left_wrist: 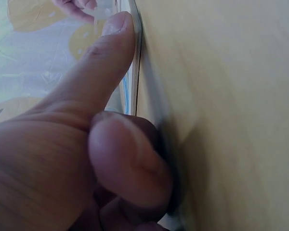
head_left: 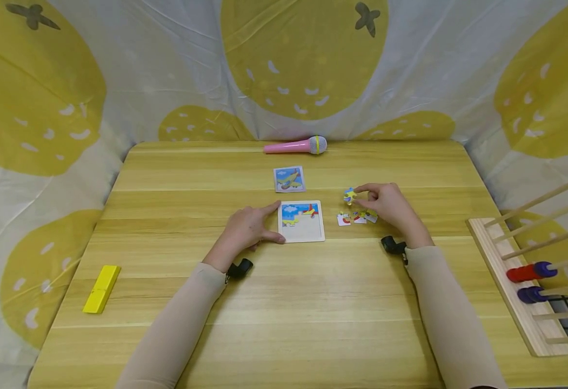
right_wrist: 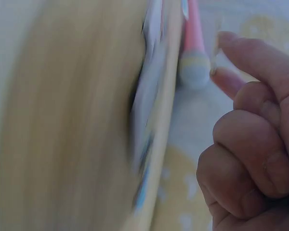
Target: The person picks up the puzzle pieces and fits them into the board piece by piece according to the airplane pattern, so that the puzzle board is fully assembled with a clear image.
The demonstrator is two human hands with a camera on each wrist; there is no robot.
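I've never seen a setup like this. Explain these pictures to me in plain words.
There is no machine here: a person works bare-handed. The wide picture comes from a camera worn on the head; the close ones come from the left wrist camera and right wrist camera.

On the wooden table are a partly filled puzzle board, an airplane picture card, loose pieces, a pink microphone, a yellow oblong and a pegged wooden rack.

The left hand touches the board's left edge. The right hand pinches a puzzle piece between its fingers, above the table.
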